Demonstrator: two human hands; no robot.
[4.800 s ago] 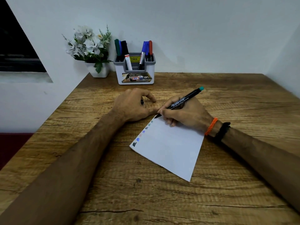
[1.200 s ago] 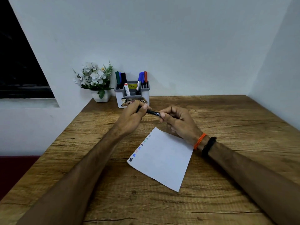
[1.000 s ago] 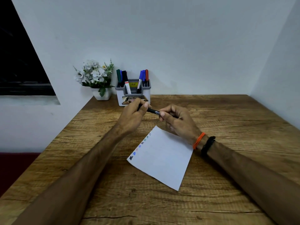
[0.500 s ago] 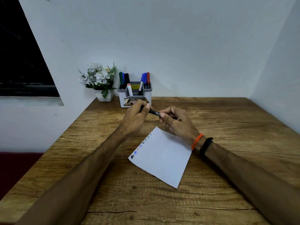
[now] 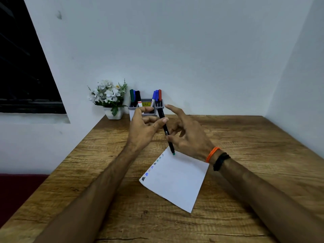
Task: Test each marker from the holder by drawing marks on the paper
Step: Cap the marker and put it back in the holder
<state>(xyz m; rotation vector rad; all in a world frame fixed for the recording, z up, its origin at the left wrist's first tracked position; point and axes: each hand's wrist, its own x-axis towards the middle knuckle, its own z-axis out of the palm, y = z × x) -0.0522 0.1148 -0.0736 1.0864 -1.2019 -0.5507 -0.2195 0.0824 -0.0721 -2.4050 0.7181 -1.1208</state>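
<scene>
You have the black marker [image 5: 165, 131] pinched upright between your left hand [image 5: 145, 128] and your right hand [image 5: 188, 137], other fingers loosely spread, teal end down just above the paper [image 5: 177, 179], probably to return it to the holder [image 5: 146, 109].

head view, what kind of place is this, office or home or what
Probably a home desk corner or small study nook: a wooden table pushed against plain white walls, a grey marker holder beside a small pot of white flowers, and a dark window at the left.
</scene>
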